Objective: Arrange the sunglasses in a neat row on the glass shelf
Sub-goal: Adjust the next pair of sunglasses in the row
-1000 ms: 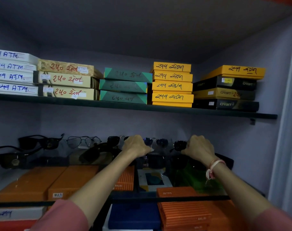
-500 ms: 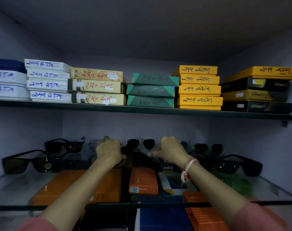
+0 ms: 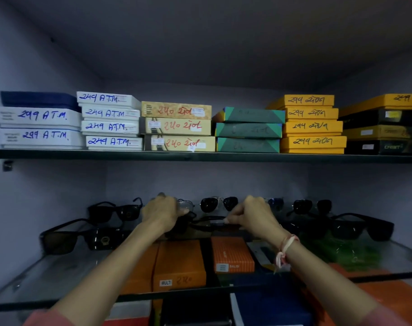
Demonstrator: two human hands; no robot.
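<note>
Several dark sunglasses lie on the glass shelf (image 3: 47, 276). My left hand (image 3: 161, 214) and my right hand (image 3: 252, 216) each grip one end of a dark-framed pair of sunglasses (image 3: 207, 224) at the shelf's middle. Behind it sits an aviator pair (image 3: 219, 204). A black pair (image 3: 115, 211) lies at the back left and a larger black pair (image 3: 82, 238) in front of it. On the right lie a round-lens pair (image 3: 312, 205) and a big black pair (image 3: 362, 228). My hands partly hide a thin-rimmed pair near the left hand.
Stacked boxes fill the upper shelf (image 3: 200, 156): white ones (image 3: 111, 127), yellow ones (image 3: 313, 125), green ones (image 3: 248, 130). Orange boxes (image 3: 179, 264) show through the glass from below. Walls close in left, right and behind.
The view has swung left and my hands shifted left along the shelf. They left the back row and now hold a dark pair in the middle, nearer to me.
</note>
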